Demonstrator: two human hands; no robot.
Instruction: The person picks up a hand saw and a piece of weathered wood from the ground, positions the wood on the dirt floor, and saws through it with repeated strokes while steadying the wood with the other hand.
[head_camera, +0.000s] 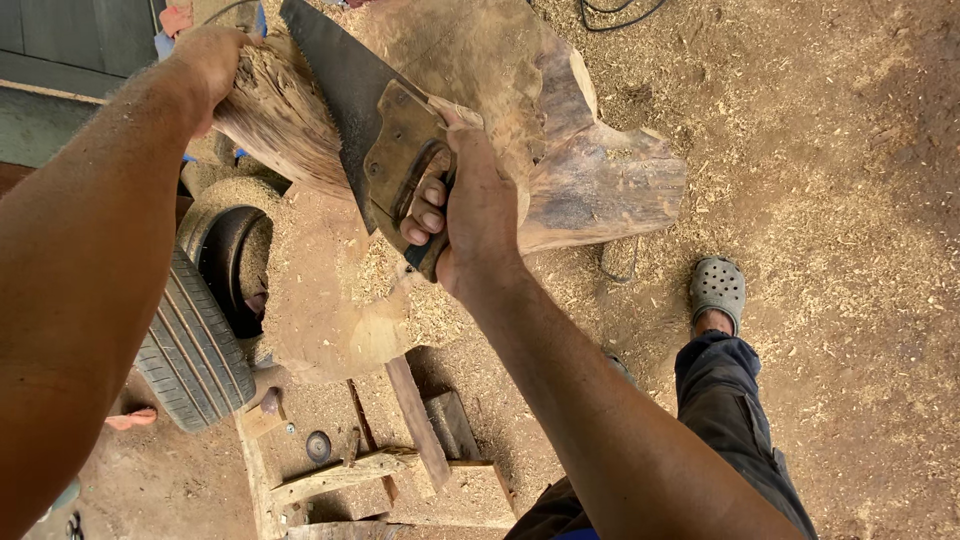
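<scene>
Two hands on the work, right hand (475, 205) gripping a handsaw (375, 125) (blade slanting up-left across the log (560, 130)), left hand (212, 62) clasping the log's end, sawdust-filled tyre (200, 320) below.

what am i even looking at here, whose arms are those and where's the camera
The camera sits on a person's head and looks down, so the two bare arms coming in from the bottom are that person's own. There is only this one view.

The right hand grips the wooden handle of a hand saw; its dark blade runs up and to the left across a big rough log. The left hand holds the log's splintered end.

Below lies dirt ground covered in sawdust. A tyre stands at the left, and wood scraps lie at the bottom. On the right you see the person's own leg and a grey clog.
</scene>
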